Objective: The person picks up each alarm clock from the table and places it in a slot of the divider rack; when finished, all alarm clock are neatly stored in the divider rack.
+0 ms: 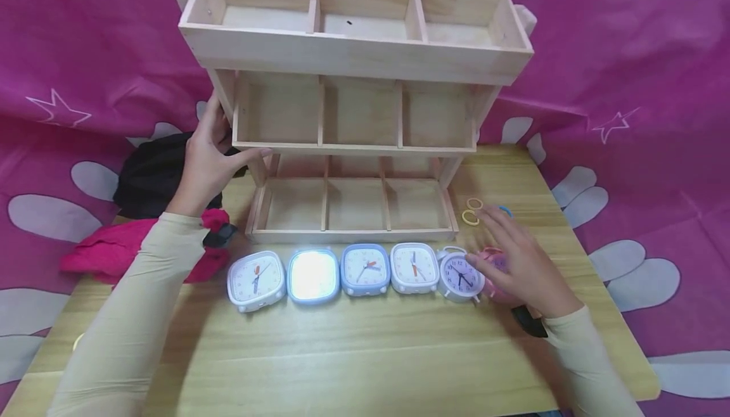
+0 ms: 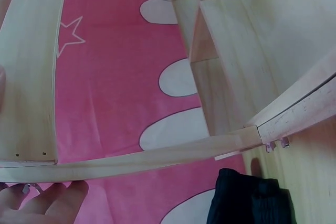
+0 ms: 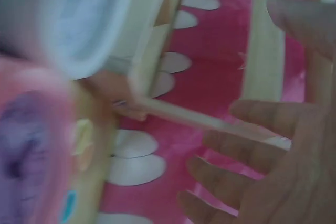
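A three-tier wooden shelf (image 1: pixel 356 56) with divided compartments stands at the back of the table. My left hand (image 1: pixel 206 160) grips its left side at the middle tier, thumb along the front edge; in the left wrist view its fingers (image 2: pixel 68 203) curl round a side strip. My right hand (image 1: pixel 525 265) hovers with spread fingers over a pink alarm clock (image 1: pixel 493 260), which it partly hides. Beside that clock stands a small lilac alarm clock (image 1: pixel 461 275). Several squarish clocks continue the row leftward, including a white one (image 1: pixel 414 268), a blue one (image 1: pixel 365 269) and a brightly lit one (image 1: pixel 313 276).
Black cloth (image 1: pixel 160 176) and bright pink cloth (image 1: pixel 131 246) lie at the table's left. Yellow rings (image 1: pixel 470 217) and a blue ring (image 1: pixel 505 211) lie right of the shelf. A pink patterned curtain (image 1: pixel 627 87) hangs behind and around the wooden table (image 1: pixel 365 366).
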### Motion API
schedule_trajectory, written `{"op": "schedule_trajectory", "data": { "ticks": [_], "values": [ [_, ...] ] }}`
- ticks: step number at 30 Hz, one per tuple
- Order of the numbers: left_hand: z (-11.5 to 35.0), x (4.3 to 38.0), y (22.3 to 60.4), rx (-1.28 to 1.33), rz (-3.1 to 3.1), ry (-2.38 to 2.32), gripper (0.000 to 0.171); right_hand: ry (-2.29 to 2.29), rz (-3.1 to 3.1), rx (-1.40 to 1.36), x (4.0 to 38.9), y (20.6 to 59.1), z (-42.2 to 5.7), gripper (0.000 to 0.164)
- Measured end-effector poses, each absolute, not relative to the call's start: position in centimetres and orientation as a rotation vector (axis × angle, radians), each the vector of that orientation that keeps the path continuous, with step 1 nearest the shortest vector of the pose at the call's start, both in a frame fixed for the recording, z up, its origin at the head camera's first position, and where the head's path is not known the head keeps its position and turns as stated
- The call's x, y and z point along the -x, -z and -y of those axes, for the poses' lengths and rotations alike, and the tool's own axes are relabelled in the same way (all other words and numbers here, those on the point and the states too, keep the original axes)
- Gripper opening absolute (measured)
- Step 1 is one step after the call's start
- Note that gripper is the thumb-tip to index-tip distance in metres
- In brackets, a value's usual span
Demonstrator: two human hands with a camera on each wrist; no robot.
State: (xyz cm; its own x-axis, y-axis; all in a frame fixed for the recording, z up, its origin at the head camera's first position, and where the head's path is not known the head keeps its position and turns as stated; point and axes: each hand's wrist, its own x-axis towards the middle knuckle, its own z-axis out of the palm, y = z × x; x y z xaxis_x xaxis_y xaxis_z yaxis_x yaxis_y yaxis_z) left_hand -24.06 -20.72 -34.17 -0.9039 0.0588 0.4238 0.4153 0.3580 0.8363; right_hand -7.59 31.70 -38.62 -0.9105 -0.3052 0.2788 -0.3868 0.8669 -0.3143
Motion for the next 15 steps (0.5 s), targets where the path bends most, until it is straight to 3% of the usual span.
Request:
{"op": "schedule_trajectory", "data": {
  "ticks": [8, 15],
  "values": [
    [20.6, 24.3, 34.2, 0.417, 2.284, 1.579, 0.121, -0.577, 2.955, -0.552, 5.8, 41.1, -34.4, 0.101],
    [20.8, 24.2, 34.3, 0.401, 2.304, 1.555, 0.121, -0.648, 3.135, -0.421, 4.9, 41.7, -36.4, 0.095]
  ]
}}
